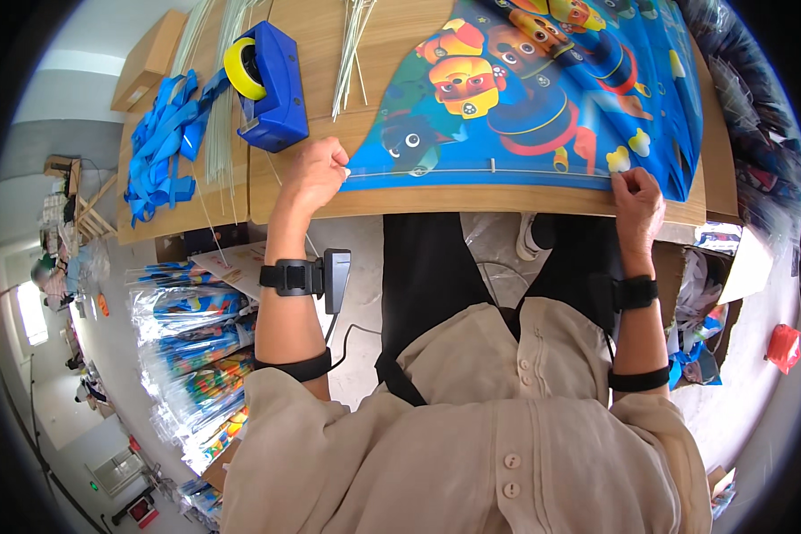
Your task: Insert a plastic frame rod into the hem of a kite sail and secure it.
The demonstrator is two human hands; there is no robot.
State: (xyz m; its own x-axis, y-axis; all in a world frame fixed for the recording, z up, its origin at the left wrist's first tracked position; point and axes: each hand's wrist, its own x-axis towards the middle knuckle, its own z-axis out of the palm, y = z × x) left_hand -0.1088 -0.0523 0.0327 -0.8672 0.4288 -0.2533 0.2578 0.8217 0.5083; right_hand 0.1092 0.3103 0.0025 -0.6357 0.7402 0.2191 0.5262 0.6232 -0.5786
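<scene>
Pinching the rod (454, 173) near both ends with curled, nearly closed left hand (319, 173) and right hand (639, 205), along the sheet (529, 116), upper right of frame; best to align evenly, without ripples.

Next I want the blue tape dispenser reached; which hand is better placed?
Left, likely: the left hand is close to the tape dispenser, while the right hand is farther right, along the blue sheet. Both grips are at the sheet's near edge, though.
</scene>
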